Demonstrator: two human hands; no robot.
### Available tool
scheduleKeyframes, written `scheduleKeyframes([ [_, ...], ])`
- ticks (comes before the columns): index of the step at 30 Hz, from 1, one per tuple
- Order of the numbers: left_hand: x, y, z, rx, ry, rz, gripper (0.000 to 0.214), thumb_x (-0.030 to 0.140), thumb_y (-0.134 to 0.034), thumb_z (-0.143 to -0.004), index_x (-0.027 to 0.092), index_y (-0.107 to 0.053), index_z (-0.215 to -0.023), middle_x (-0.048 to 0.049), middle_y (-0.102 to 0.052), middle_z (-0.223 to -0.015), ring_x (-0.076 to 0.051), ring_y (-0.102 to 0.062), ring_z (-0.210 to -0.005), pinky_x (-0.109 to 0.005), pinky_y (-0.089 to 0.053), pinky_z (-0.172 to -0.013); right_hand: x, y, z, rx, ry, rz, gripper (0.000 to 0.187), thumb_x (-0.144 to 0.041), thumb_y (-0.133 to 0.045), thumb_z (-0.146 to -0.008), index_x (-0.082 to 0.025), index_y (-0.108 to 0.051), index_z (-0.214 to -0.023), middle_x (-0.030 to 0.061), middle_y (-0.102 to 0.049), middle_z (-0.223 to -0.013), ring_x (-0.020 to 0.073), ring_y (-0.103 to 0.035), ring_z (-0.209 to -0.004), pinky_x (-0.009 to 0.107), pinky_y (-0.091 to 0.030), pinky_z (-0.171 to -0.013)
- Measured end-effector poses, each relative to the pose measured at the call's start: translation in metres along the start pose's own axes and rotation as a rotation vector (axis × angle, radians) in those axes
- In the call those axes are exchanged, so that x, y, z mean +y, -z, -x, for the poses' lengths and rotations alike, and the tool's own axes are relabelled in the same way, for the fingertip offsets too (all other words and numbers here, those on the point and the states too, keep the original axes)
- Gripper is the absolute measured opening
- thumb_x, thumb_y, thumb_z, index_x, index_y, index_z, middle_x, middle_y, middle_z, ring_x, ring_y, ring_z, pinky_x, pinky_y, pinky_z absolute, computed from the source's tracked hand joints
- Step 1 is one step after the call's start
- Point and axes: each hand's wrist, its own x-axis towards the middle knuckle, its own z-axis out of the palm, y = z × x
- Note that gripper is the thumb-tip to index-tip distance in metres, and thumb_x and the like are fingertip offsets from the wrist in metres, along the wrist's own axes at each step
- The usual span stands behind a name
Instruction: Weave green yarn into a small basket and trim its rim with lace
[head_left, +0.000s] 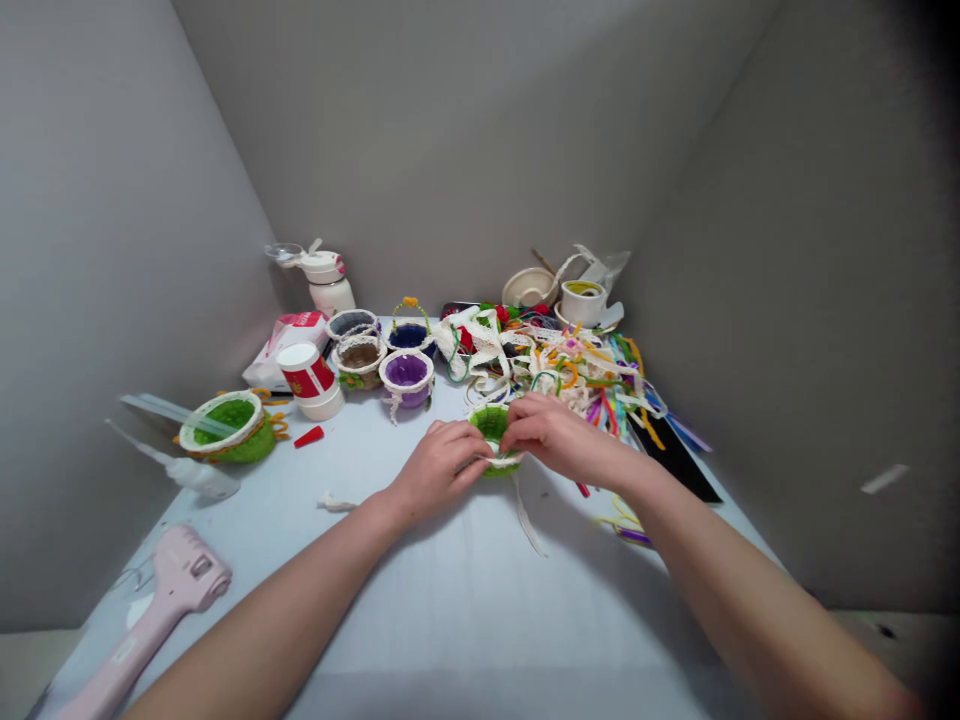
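Sm. green basket (487, 416) is between the person's two hands, over the pale table (480, 610); can't tell if its base rests there. L hand (448, 460) is at the basket's left side: fingers bent & close together, thumb & fingertips clamped on the near-left rim. R hand (553, 432) comes over the basket's right side, fingers curled down & bunched at the opening, touching the rim area — tips partly hidden, so can't tell if they pinch anything. White trim (531, 522) runs along the near rim, loose end hanging on the person's side of the basket.

Beyond the basket & to its right: big pile of lace, pipe cleaners etc. (517, 350). Beyond & left of it: purple basket (407, 377), w/ brown basket (360, 356) and navy basket (411, 338) near that one. Farther left of the green basket: red-and-white cup (306, 375), red piece (309, 437) and a lg. green basket (253, 445). Pink glue gun (180, 575) lies well apart — left of the small basket, nearer the person.
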Motion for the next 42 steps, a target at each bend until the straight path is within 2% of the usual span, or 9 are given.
scheduleKeyframes([
  [6,-0.001,0.000,-0.001,-0.014,0.029,0.000,0.012,0.020,-0.055,-0.092,0.019,-0.067,-0.091,-0.0044,-0.068,-0.094,-0.018,-0.062,-0.091,-0.032,-0.041,-0.081,0.013,-0.003,-0.008,-0.030,0.034,-0.114,0.020,-0.018,-0.059,-0.092,-0.022,-0.076,-0.081,0.0023,-0.063,-0.077,0.0154,-0.054,-0.079,0.031,-0.034,-0.077],
  [16,-0.001,-0.002,0.000,-0.016,0.063,0.000,0.012,0.021,-0.057,-0.090,0.019,-0.068,-0.092,-0.0045,-0.069,-0.092,-0.018,-0.063,-0.091,-0.033,-0.041,-0.081,0.010,-0.011,-0.012,-0.056,0.020,-0.178,0.021,-0.018,-0.058,-0.090,-0.021,-0.073,-0.076,0.0028,-0.067,-0.080,0.0172,-0.055,-0.083,0.034,-0.033,-0.082],
  [19,-0.002,-0.001,-0.001,-0.016,0.087,0.006,0.011,0.022,-0.057,-0.090,0.020,-0.068,-0.090,-0.0046,-0.069,-0.094,-0.018,-0.062,-0.092,-0.033,-0.041,-0.081,0.007,-0.005,-0.014,-0.094,-0.028,-0.232,0.017,-0.012,-0.058,-0.085,-0.020,-0.073,-0.083,0.0023,-0.067,-0.079,0.0159,-0.057,-0.079,0.031,-0.038,-0.078],
  [23,-0.002,-0.001,-0.001,-0.031,0.092,0.025,0.011,0.022,-0.057,-0.091,0.020,-0.067,-0.090,-0.0044,-0.069,-0.096,-0.018,-0.062,-0.093,-0.033,-0.041,-0.083,0.006,0.003,-0.018,-0.162,-0.126,-0.406,0.031,-0.008,-0.053,-0.081,-0.018,-0.067,-0.106,0.0005,-0.065,-0.079,0.0129,-0.057,-0.072,0.025,-0.043,-0.069],
  [29,-0.004,-0.002,0.000,-0.033,0.079,0.024,0.010,0.023,-0.059,-0.090,0.020,-0.068,-0.090,-0.0039,-0.069,-0.093,-0.018,-0.062,-0.092,-0.032,-0.040,-0.081,0.003,-0.007,-0.020,-0.173,-0.169,-0.552,0.020,-0.009,-0.054,-0.080,-0.016,-0.058,-0.098,-0.0023,-0.063,-0.074,0.0113,-0.057,-0.066,0.023,-0.043,-0.065],
  [31,-0.004,-0.002,-0.001,-0.030,0.085,0.026,0.010,0.023,-0.059,-0.090,0.020,-0.068,-0.090,-0.0037,-0.069,-0.091,-0.018,-0.062,-0.092,-0.032,-0.040,-0.082,-0.003,-0.007,-0.018,-0.126,-0.159,-0.490,0.014,-0.013,-0.056,-0.082,-0.017,-0.058,-0.095,-0.0016,-0.064,-0.076,0.0125,-0.057,-0.070,0.026,-0.043,-0.069],
  [35,-0.002,0.000,-0.003,-0.018,0.120,0.054,0.008,0.021,-0.059,-0.089,0.020,-0.068,-0.089,-0.0038,-0.069,-0.094,-0.019,-0.062,-0.093,-0.033,-0.040,-0.083,-0.021,-0.002,-0.005,0.117,-0.042,-0.069,0.008,-0.016,-0.057,-0.090,-0.020,-0.063,-0.092,0.0034,-0.067,-0.091,0.0176,-0.057,-0.091,0.037,-0.036,-0.090],
  [39,-0.002,0.001,-0.004,-0.008,0.163,0.114,0.008,0.017,-0.059,-0.087,0.020,-0.067,-0.088,-0.0033,-0.068,-0.092,-0.018,-0.061,-0.091,-0.032,-0.042,-0.082,-0.032,-0.011,0.009,0.252,0.165,0.287,0.012,-0.017,-0.053,-0.095,-0.020,-0.065,-0.092,0.0043,-0.065,-0.093,0.0172,-0.053,-0.091,0.039,-0.031,-0.092],
  [42,-0.003,0.000,-0.004,0.018,0.166,0.145,0.009,0.015,-0.058,-0.087,0.019,-0.066,-0.087,-0.0037,-0.067,-0.090,-0.018,-0.061,-0.089,-0.031,-0.043,-0.081,-0.030,-0.026,0.011,0.331,0.245,0.469,0.015,-0.017,-0.051,-0.096,-0.020,-0.065,-0.091,0.0033,-0.066,-0.091,0.0164,-0.051,-0.087,0.039,-0.032,-0.090],
])
